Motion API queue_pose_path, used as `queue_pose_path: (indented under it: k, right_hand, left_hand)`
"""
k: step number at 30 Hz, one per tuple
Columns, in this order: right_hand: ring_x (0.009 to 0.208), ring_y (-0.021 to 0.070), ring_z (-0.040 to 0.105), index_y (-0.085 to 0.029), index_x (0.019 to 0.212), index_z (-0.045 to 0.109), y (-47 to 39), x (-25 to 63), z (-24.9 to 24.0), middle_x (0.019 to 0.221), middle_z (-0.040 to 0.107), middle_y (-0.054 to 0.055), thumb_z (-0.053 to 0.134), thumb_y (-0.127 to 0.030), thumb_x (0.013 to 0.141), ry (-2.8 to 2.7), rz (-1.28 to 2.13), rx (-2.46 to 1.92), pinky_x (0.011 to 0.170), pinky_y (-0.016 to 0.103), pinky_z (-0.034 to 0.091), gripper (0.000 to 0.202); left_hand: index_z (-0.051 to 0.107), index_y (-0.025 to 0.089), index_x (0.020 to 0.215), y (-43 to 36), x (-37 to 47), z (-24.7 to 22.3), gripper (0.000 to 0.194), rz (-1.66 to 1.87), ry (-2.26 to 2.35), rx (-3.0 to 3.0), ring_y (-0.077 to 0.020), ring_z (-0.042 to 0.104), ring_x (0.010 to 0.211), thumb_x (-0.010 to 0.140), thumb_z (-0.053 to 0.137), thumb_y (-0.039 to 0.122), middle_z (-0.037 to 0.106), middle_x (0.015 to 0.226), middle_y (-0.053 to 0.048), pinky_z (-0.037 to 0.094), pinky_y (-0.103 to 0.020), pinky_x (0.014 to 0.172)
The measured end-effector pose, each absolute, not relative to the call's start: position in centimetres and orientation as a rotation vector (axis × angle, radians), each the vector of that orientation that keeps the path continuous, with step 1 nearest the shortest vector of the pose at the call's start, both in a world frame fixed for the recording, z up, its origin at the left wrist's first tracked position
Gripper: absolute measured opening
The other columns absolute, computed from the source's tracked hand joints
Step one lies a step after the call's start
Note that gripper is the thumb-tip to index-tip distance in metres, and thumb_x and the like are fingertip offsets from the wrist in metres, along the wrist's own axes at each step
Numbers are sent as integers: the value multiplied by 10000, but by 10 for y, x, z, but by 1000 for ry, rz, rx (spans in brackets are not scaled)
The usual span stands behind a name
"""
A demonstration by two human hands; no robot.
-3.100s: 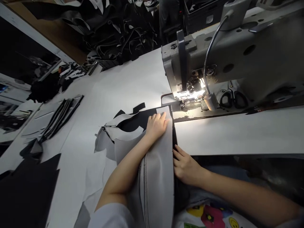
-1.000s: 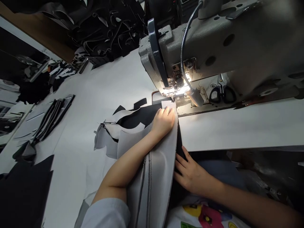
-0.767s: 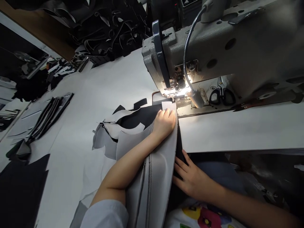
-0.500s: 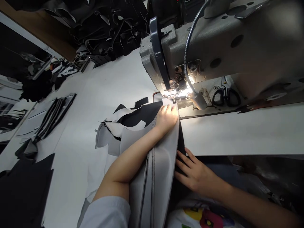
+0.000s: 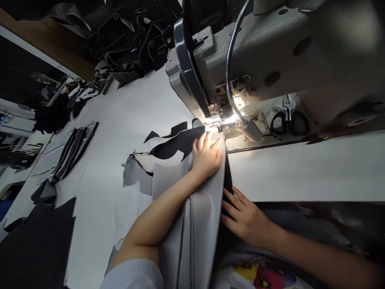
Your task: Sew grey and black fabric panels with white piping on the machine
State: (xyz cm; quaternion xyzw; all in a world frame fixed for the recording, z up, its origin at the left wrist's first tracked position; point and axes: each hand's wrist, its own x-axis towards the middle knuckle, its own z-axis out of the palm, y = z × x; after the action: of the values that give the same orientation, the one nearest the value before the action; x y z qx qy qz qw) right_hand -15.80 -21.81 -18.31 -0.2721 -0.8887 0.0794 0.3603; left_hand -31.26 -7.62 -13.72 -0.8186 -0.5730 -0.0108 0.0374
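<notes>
A long grey leather panel point(image 5: 197, 224) with a stitched seam runs from my lap up to the lit needle area of the grey sewing machine point(image 5: 270, 52). My left hand point(image 5: 207, 156) lies flat on the panel's far end, fingers spread, just short of the presser foot point(image 5: 217, 125). My right hand point(image 5: 243, 216) rests with fingers apart against the panel's right edge, on the black layer below the table edge. More grey and black cut pieces point(image 5: 150, 160) hang off the panel to the left.
Black-handled scissors point(image 5: 288, 120) lie on the machine bed under the arm. A gooseneck lamp point(image 5: 248, 127) shines on the needle. A stack of black strips point(image 5: 73, 150) lies at the left of the white table point(image 5: 129, 108). A heap of black offcuts point(image 5: 129, 36) sits behind.
The grey panel has fed forward under the presser foot, and my left hand has moved with it toward the needle. My right hand keeps its place at the panel's edge.
</notes>
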Motion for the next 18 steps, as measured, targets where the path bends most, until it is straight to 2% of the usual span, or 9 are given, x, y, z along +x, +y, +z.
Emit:
queue_pose_path:
  k: [5,13,18]
  right_hand:
    - [1325,323,476,-164,1088,683,-204,-153,-178,1206,659,115,498,-115,903,-2286,191,-752,1041,493,484,267]
    - [1309,309,501,-178,1017,696,-195,-159,-188,1218,660,96,551,-159,908,-2240,79,-795,1039,450,491,182]
    - [1233,224,572,-239,1032,711,-202,-158,-191,1207,676,59,524,-229,947,-2258,-66,-763,1045,382,466,206]
  left_hand:
    - [668,245,1243,-55,-316,-148,370,-218,-1740,-2508,-308,326,1408,951,443,241,446,1484,-115,311,-535,1134]
    - [705,225,1181,-38,-316,-150,354,-235,-1730,-2463,-310,392,1359,922,466,193,538,1386,-124,341,-525,1126]
    - [755,200,1061,-38,-324,-148,342,-437,-1467,-2546,-330,521,1233,930,442,240,617,1250,-155,432,-524,1056]
